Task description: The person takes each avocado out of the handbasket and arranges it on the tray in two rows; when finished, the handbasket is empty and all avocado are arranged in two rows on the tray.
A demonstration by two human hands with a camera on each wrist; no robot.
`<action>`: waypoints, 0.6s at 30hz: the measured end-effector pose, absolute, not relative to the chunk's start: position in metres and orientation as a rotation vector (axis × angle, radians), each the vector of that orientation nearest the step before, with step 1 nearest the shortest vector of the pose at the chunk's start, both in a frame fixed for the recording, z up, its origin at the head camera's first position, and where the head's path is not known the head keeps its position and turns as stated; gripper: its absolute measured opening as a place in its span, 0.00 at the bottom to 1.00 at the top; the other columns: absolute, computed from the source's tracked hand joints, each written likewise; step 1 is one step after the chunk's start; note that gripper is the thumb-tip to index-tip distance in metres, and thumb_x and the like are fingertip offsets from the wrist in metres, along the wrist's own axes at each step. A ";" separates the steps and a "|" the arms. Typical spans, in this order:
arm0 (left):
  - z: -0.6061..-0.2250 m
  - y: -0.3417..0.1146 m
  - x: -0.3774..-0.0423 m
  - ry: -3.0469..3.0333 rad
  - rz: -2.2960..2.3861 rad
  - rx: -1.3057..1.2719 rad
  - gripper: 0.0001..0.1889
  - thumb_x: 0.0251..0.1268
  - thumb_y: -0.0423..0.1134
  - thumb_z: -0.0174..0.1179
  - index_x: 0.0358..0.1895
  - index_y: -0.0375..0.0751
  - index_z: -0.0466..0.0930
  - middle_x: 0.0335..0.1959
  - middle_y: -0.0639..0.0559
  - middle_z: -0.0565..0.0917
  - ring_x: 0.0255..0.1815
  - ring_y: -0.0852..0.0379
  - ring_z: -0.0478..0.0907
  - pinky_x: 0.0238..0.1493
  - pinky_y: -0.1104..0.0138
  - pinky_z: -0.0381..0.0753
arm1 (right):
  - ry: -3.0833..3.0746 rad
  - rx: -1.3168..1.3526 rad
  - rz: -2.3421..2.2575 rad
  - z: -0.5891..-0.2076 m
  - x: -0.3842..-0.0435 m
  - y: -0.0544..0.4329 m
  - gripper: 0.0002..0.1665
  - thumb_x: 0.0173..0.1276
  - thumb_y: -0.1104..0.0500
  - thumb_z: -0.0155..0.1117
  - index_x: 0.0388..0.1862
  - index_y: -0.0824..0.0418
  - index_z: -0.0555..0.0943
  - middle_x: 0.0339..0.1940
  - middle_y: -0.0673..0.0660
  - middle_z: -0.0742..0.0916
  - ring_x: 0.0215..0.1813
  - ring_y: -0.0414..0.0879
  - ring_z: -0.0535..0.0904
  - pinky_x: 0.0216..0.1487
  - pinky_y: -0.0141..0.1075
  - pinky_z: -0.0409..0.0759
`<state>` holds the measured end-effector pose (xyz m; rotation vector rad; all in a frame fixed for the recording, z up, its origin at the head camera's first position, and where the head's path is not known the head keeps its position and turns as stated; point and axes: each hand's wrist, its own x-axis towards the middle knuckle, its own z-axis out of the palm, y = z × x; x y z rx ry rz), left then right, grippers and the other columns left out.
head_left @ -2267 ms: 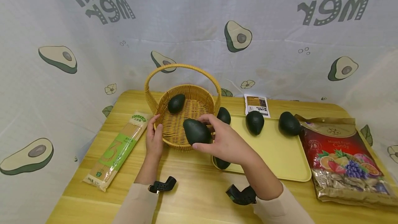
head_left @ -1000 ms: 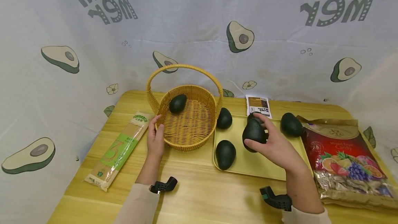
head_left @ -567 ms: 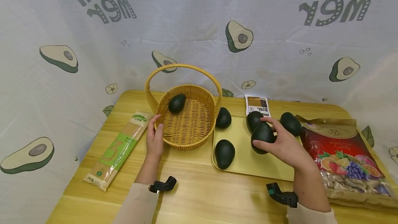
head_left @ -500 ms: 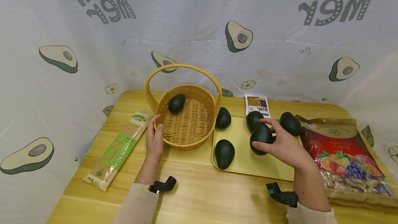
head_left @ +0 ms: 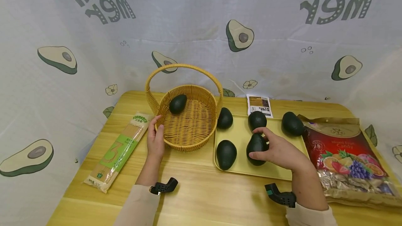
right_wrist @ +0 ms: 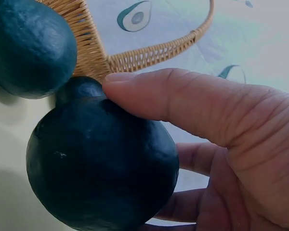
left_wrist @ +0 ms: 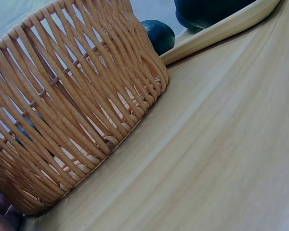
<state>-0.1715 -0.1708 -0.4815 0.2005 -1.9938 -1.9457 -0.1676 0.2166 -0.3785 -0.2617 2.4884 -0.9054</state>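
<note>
In the head view my right hand (head_left: 276, 149) holds a dark green avocado (head_left: 255, 151) between thumb and fingers, low over the yellow tray (head_left: 276, 172). The right wrist view shows the thumb (right_wrist: 173, 94) on top of this avocado (right_wrist: 103, 163) and fingers behind it. My left hand (head_left: 155, 140) rests against the left side of the wicker basket (head_left: 190, 147), fingers along the outside near the rim. One avocado (head_left: 178, 104) lies inside that basket at the back left. Close up, the basket's woven wall (left_wrist: 72, 96) fills much of the left wrist view.
Other avocados lie around the tray: one near left (head_left: 226, 155), one far left (head_left: 225, 118), one at the back (head_left: 257, 120) and one at the right corner (head_left: 292, 124). A noodle packet (head_left: 119, 151) is left, a candy bag (head_left: 348, 159) right, a small sachet (head_left: 259, 105) behind.
My right hand has carried the avocado from over the basket rightward to the tray, then slightly left and lower. My left hand has stayed at the basket.
</note>
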 end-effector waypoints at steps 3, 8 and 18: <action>-0.481 -0.171 -0.171 -1.997 -1.941 0.200 0.21 0.81 0.36 0.42 0.72 0.39 0.66 0.82 0.46 0.57 0.84 0.50 0.49 0.80 0.49 0.50 | 2.474 -0.260 -0.904 -0.378 -0.167 0.216 0.52 0.60 0.41 0.76 0.75 0.56 0.61 0.59 0.71 0.77 0.48 0.54 0.81 0.42 0.43 0.77; -0.483 -0.171 -0.171 -2.012 -1.940 0.223 0.22 0.81 0.36 0.42 0.73 0.37 0.65 0.82 0.47 0.56 0.84 0.49 0.47 0.81 0.47 0.48 | 2.442 -0.260 -0.881 -0.381 -0.168 0.215 0.52 0.60 0.41 0.77 0.75 0.56 0.61 0.60 0.71 0.78 0.48 0.54 0.81 0.42 0.44 0.78; -0.482 -0.171 -0.171 -2.010 -1.935 0.208 0.22 0.81 0.36 0.42 0.73 0.36 0.64 0.82 0.46 0.57 0.84 0.50 0.48 0.81 0.49 0.49 | 2.467 -0.284 -0.803 -0.386 -0.169 0.218 0.51 0.58 0.41 0.78 0.73 0.60 0.64 0.52 0.65 0.84 0.48 0.53 0.81 0.42 0.43 0.77</action>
